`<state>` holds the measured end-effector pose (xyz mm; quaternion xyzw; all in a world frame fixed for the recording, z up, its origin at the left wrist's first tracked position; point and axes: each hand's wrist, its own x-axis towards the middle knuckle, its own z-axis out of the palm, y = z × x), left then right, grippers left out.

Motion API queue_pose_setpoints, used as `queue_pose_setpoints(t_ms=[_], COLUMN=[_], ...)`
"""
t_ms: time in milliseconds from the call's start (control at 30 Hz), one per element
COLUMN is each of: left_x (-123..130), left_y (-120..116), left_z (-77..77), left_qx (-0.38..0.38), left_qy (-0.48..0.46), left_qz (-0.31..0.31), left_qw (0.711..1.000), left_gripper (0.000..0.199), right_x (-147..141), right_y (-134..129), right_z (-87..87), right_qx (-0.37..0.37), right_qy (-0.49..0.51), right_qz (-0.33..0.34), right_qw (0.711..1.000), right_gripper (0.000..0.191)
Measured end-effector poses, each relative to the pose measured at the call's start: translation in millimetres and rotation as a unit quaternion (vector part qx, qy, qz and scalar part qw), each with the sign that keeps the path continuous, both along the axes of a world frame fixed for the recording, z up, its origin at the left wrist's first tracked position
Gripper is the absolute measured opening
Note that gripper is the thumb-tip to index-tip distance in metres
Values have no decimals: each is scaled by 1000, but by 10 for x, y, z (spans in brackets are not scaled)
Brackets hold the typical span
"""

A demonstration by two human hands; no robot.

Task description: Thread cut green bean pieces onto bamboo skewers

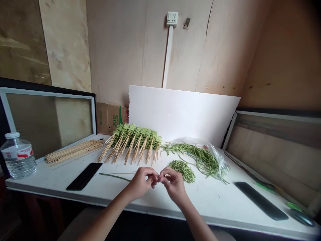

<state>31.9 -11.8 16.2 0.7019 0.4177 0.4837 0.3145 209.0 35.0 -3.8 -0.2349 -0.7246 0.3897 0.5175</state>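
Observation:
My left hand (143, 180) is closed in a pinch, its fingertips meeting those of my right hand (173, 183), also pinched, above the front of the table. A long green bean (114, 176) stretches out to the left from behind my left hand. Its end at the fingertips is mostly hidden by the fingers. Just beyond my right hand is a pile of short-cut bean pieces (182, 170). A thin bamboo skewer (122, 173) lies behind the long bean, partly covered by my left hand.
Stacked skewers of beans (136, 135) stand at the back, beside loose bamboo skewers (75, 151). Whole long beans (200, 155) spill from a plastic bag (222, 164). A black phone (84, 176) and water bottle (18, 157) are left; a dark flat object (260, 201) lies right.

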Motion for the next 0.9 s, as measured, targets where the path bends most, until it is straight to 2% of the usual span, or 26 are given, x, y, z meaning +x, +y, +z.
queue_pose_setpoints(t_ms=[100,200,267,333,400,433,567,667,733,800,900], left_x=[15,5,4,14,27,29,3,-21,-19,-5,27], left_y=[116,196,204,182,157,149,158,175,185,196,214], left_z=[-154,-261,-289,-290,-285,-285,-305,-323,-335,-350,-368], left_qx=[-25,-60,-74,-72,-54,-46,-44,-52,-54,-60,-77], left_qy=[-23,-47,-50,-36,-11,4,47,61,60,34,-25], left_qz=[8,15,1,-10,-12,-14,-30,-35,-33,-22,-7], left_qw=[999,997,996,997,998,999,997,996,996,997,997], left_gripper=[24,25,28,33,38,40,41,40,39,37,43], right_x=[45,193,311,414,490,518,575,585,582,567,514], right_y=[61,156,233,311,375,399,441,440,428,397,302], right_z=[-108,-93,-86,-132,-234,-295,-491,-509,-450,-346,-166], right_qx=[-108,-147,-124,-57,14,36,67,62,46,0,-59], right_qy=[72,104,31,-93,-210,-254,-350,-370,-354,-300,-209], right_qz=[41,29,-25,-123,-219,-245,-268,-278,-278,-247,-110], right_qw=[991,983,992,986,953,935,895,884,892,921,970], right_gripper=[27,30,30,29,25,22,18,23,35,49,57])
